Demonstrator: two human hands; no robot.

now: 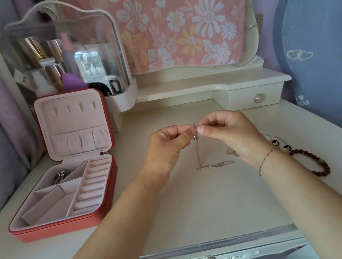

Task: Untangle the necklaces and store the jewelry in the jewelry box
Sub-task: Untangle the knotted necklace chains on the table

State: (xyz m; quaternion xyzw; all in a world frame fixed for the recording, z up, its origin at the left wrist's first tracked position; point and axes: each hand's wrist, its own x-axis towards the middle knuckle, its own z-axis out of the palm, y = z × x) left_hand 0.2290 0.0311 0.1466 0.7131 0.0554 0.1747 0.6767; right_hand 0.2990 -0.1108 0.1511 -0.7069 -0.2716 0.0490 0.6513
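Both hands, left (pixel 168 144) and right (pixel 228 131), pinch the top of a silver necklace (pixel 198 156) hanging straight down to the worktop (pixel 196 211); the open jewelry box (pixel 67 196) lies nearer the left hand.

The left forearm (pixel 115 210) and the right forearm (pixel 313 189) are both bare along all the length that shows. Around the right wrist sits a thin string bracelet (pixel 267 157), a fine twisted thread in pinkish red with a darker strand. The thumbnail (pixel 201 128) of the right grip (pixel 230 135) is short and plain.
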